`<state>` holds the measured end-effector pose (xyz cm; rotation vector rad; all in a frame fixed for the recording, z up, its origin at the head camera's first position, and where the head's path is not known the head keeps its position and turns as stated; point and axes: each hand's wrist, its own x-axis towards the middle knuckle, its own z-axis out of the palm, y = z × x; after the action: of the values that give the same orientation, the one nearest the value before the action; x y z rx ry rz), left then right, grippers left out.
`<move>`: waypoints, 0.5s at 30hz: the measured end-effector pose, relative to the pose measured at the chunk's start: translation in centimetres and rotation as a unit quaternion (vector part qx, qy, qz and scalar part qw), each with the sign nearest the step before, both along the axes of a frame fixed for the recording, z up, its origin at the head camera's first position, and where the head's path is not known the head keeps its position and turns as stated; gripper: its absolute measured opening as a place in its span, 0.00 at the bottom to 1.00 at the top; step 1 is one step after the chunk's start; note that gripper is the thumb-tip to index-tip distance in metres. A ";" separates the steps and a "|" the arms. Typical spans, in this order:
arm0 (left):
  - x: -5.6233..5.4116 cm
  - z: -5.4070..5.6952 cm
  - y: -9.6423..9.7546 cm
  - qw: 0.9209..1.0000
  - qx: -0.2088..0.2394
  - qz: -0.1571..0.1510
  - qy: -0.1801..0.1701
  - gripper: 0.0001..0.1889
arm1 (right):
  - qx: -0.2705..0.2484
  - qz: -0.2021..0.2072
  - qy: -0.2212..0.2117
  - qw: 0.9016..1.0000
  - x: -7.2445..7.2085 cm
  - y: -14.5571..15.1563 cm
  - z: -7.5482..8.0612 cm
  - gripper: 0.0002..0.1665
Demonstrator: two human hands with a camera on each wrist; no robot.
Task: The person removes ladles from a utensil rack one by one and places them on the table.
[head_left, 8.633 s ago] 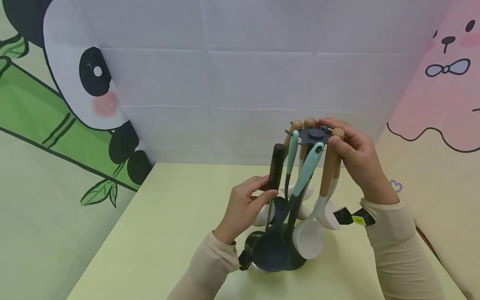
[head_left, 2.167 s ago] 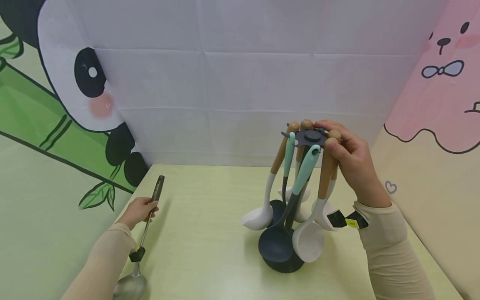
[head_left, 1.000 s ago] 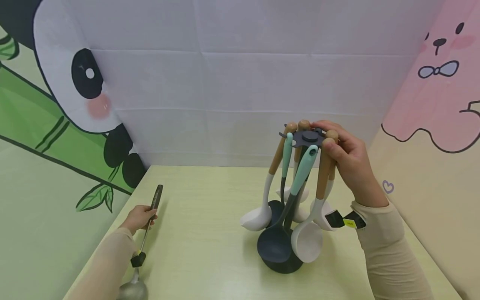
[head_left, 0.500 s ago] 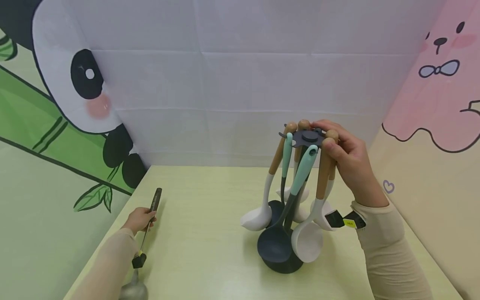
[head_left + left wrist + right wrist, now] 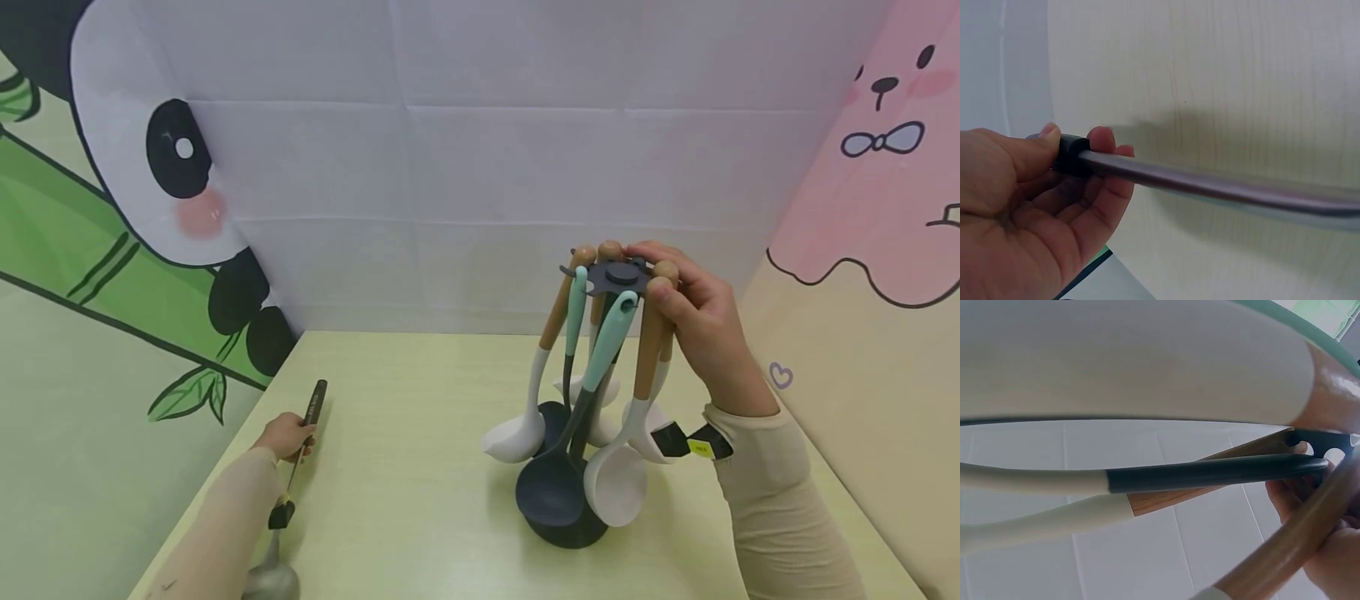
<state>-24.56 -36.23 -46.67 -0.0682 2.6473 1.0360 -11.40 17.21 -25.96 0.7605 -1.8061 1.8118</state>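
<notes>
At the left of the table in the head view, my left hand (image 5: 287, 437) holds a metal ladle (image 5: 315, 402) by the lower end of its black handle. The ladle's bowl (image 5: 272, 579) is partly cut off by the frame's bottom edge. In the left wrist view, thumb and fingers pinch the handle where the steel shaft (image 5: 1222, 187) begins. My right hand (image 5: 701, 321) grips the top of a dark utensil stand (image 5: 621, 273), its thumb against a wooden handle (image 5: 651, 350). The stand is upright. Part of that hand (image 5: 1329, 556) shows behind handles in the right wrist view.
Around the stand hang several utensils: a dark ladle with mint handle (image 5: 551, 492), a white ladle (image 5: 513, 437) and a white spoon-like one (image 5: 617, 485). The pale wooden table (image 5: 405, 467) meets a white wall (image 5: 450, 275) behind and printed side walls.
The ladle has gone from the stand to the table's left side in my left hand. Lately it has shifted only slightly toward me. My right hand has stayed on the stand's top.
</notes>
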 end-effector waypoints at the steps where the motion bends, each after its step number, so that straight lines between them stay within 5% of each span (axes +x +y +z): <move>1: -0.1 0.0 0.0 1.000 0.000 0.003 -0.005 0.12 | 0.000 0.001 0.002 1.000 0.0 0.0 0.0 0.23; 15: -1.0 -0.6 -0.1 0.998 -0.015 0.027 -0.055 0.09 | -0.002 0.001 0.000 1.000 0.0 0.0 0.0 0.24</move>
<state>-25.52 -36.33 -47.31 -0.1991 2.5749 0.9805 -11.42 17.26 -26.01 0.7630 -1.8018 1.8156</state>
